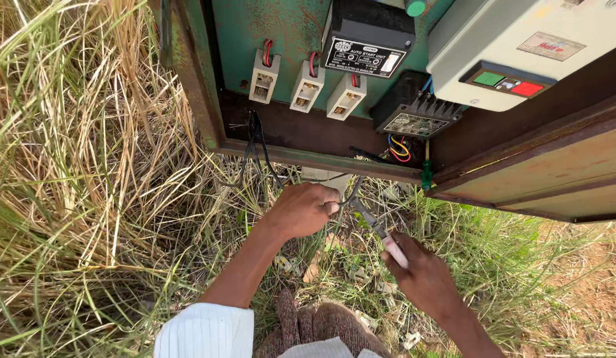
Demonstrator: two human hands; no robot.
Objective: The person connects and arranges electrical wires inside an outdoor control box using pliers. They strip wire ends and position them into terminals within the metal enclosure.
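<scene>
Left hand (301, 209) is fisted tight round the thin black wires (258, 149) hanging just below the rusty green cabinet (268, 26); they look light and floppy, so we'd pinch near the ends. Right hand (424, 272) is wrapped round a slim tool (381, 232), which looks stiff.

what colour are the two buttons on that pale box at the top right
One button is green, the other button red, side by side on the pale box; head view.
</scene>
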